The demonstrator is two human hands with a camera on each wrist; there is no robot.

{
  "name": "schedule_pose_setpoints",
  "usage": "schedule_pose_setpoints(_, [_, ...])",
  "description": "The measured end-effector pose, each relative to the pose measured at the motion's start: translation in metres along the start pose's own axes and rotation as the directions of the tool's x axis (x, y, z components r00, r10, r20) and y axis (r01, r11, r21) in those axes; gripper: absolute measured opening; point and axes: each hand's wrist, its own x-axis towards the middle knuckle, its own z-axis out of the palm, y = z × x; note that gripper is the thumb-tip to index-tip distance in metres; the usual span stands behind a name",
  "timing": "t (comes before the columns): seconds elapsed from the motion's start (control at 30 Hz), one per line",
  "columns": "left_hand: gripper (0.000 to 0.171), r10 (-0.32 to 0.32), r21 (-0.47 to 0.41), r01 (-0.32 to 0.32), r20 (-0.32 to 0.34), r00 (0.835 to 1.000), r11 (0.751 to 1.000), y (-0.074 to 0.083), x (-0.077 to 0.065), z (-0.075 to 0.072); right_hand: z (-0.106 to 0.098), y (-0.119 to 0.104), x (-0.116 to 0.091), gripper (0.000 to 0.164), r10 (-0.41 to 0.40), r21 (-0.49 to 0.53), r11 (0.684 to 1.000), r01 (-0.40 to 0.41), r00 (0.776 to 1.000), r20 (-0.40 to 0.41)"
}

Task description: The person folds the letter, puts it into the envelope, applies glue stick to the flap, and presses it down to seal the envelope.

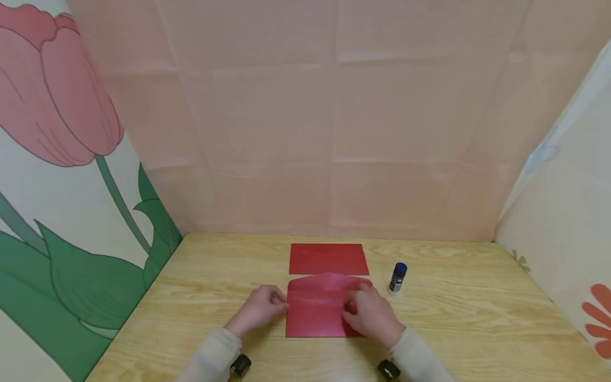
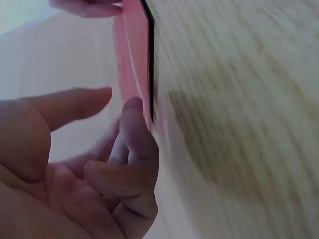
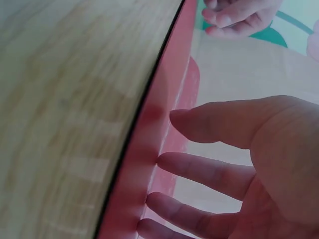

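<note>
A shiny red envelope [image 1: 315,317] lies flat on the table, its flap [image 1: 329,281] spread open on the far side. My left hand [image 1: 260,309] is at the envelope's left edge; in the left wrist view its fingertips [image 2: 132,103] meet that edge, the thumb stands apart and the other fingers bend loosely. Over the right half is my right hand [image 1: 373,313]. Its fingertips [image 3: 164,158] rest on or just above the envelope near the flap's crease in the right wrist view, with nothing pinched between thumb and fingers.
Just behind the envelope lies a flat red rectangle of paper or a second envelope [image 1: 329,259]. To the right stands a glue stick [image 1: 398,278] with a blue cap. The wood-grain table [image 1: 477,302] ends at a pinkish covered wall [image 1: 334,132].
</note>
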Motion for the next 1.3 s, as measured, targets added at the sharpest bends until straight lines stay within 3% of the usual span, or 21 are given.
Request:
schedule_pose_setpoints(0.2, [0.018, 0.093, 0.171, -0.108, 0.094, 0.991, 0.979, 0.01, -0.004, 0.008, 0.0, 0.0, -0.001, 0.021, 0.009, -0.011, 1.0, -0.009, 1.0, 0.013])
schedule_pose_setpoints(0.4, [0.031, 0.105, 0.41, -0.165, 0.164, 0.981, 0.897, 0.023, -0.012, 0.014, -0.001, -0.002, -0.003, 0.023, -0.014, -0.014, 1.0, 0.013, 1.0, -0.011])
schedule_pose_setpoints(0.57, [0.037, 0.084, 0.494, -0.164, 0.18, 0.98, 0.854, 0.029, -0.017, 0.018, 0.0, 0.0, -0.001, 0.025, -0.031, -0.014, 0.999, 0.03, 0.999, -0.02])
schedule_pose_setpoints(0.87, [0.044, 0.044, 0.524, -0.127, 0.168, 0.985, 0.842, 0.031, -0.016, 0.022, 0.003, 0.006, 0.005, 0.031, -0.042, -0.024, 0.999, 0.041, 0.999, -0.015])
schedule_pose_setpoints(1.3, [0.043, 0.058, 0.516, -0.127, 0.146, 0.988, 0.847, 0.028, -0.009, 0.019, 0.004, 0.01, 0.011, 0.039, -0.016, 0.007, 1.0, 0.016, 0.999, 0.047])
